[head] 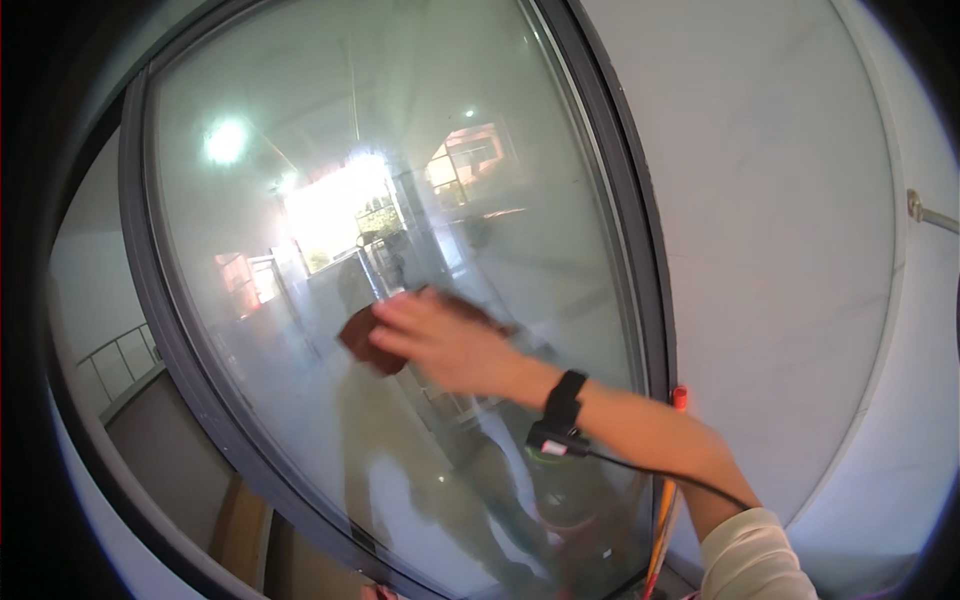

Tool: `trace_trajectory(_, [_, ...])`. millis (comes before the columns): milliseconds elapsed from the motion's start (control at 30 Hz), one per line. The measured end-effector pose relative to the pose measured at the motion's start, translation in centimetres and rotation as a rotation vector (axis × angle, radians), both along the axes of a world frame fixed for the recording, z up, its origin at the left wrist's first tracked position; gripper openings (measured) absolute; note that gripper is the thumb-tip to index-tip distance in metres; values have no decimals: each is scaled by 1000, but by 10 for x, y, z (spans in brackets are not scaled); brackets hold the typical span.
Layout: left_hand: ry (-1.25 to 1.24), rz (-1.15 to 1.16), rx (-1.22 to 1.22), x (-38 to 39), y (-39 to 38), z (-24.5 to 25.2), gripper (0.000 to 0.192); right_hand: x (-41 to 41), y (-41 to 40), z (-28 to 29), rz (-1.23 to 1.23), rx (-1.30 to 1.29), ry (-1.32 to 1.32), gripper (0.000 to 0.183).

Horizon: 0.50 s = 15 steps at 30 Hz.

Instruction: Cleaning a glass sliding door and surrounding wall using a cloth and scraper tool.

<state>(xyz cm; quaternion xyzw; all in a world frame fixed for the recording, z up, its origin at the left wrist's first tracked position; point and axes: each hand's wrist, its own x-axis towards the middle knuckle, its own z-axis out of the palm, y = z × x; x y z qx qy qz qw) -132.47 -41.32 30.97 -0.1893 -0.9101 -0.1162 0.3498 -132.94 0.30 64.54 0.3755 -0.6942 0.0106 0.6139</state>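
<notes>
My right hand [450, 345] presses a reddish-brown cloth [367, 337] against the glass pane [285, 420] of a framed door or window, a little below the middle of the pane. The cloth shows on both sides of the fingers, and the hand is slightly blurred. A black strap with a small device and a cable [562, 412] is round the right wrist. Only a small part of my left hand [377, 592] shows at the bottom edge, by the lower frame; its fingers are mostly hidden. The glass reflects bright windows, lights and a figure.
A dark grey metal frame [637, 187] surrounds the glass. Right of it is a pale marbled wall [765, 225], with an orange-red pole [662, 525] leaning upright near the frame. A metal fitting [915, 206] sticks out at far right. A railing [116, 367] stands at left.
</notes>
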Motion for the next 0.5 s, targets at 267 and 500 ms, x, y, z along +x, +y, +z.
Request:
trace_trajectory(267, [306,-116,411,-56,34,133,27,-4,171,84,-649,-1120,604,33])
trace_trajectory(500, [312,-184,768,-69,20,140,21,-32,-121,105,-255,-82,118,34])
